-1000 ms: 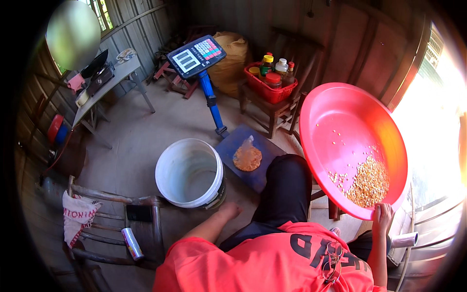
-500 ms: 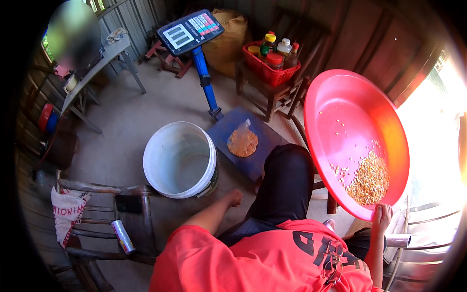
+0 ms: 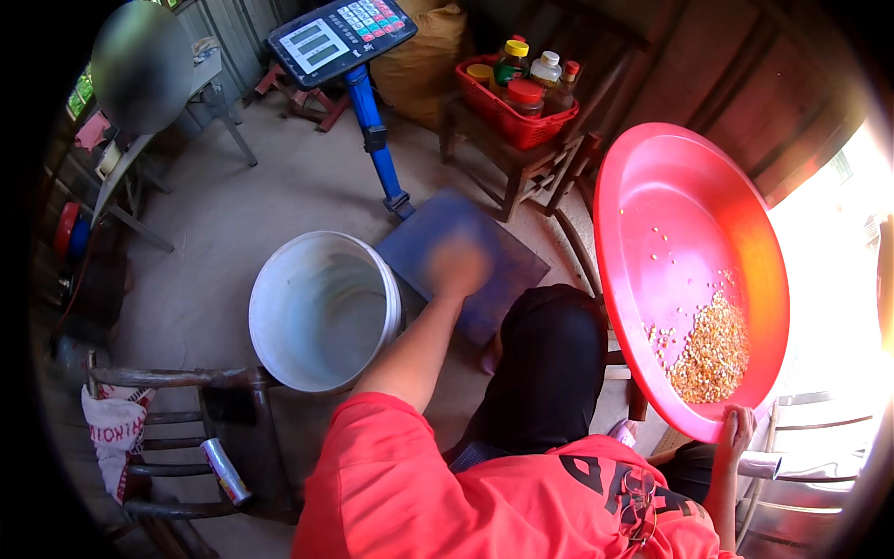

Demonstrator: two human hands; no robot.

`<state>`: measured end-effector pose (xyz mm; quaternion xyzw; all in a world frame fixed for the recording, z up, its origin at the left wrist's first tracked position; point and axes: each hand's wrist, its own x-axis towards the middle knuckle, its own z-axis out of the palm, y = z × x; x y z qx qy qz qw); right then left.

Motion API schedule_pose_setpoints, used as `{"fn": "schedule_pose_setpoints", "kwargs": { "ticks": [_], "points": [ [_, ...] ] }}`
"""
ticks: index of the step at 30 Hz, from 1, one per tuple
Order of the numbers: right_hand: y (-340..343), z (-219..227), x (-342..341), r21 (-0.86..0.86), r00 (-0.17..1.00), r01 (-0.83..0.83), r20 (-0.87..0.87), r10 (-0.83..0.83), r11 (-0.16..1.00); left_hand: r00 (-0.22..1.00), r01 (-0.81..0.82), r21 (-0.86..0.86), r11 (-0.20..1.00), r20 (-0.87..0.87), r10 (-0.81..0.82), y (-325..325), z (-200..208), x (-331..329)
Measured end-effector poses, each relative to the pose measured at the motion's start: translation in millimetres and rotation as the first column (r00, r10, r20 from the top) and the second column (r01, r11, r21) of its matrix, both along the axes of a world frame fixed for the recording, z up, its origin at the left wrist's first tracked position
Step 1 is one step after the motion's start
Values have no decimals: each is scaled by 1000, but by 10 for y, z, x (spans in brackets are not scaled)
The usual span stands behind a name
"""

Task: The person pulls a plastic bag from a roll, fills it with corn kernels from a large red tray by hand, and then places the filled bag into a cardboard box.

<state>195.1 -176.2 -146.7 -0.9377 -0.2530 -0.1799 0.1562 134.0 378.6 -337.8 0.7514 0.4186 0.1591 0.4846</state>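
Observation:
My left hand is smeared by motion over the dark blue platform of a floor scale. It covers the spot where the clear bag of golden grain was visible before, so the bag and my fingers cannot be made out. My right hand grips the lower rim of a large pink plastic basin, which is tilted. Golden kernels that look like corn lie heaped in its lower part, with a few scattered higher up. To the left of the platform stands a white bucket with nothing visible inside.
The scale's display sits atop a blue post. Beyond the platform, a wooden chair bears a red basket of jars and bottles. At lower left stands another chair with a cloth and a roll.
My left hand has reached forward from beside my knee to the scale platform, over the bag of grain. My right hand still holds the basin. The view has shifted slightly.

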Motion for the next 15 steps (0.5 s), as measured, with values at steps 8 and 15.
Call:
{"fn": "schedule_pose_setpoints", "kwargs": {
  "ticks": [8,15],
  "points": [
    [88,23,-8,5,1000,5,11,-5,1000,971,70,341,938,-237,14,-25,648,199],
    [88,48,-35,21,1000,21,15,-21,1000,965,246,307,919,-163,-204,49,691,143]
  ]
}}
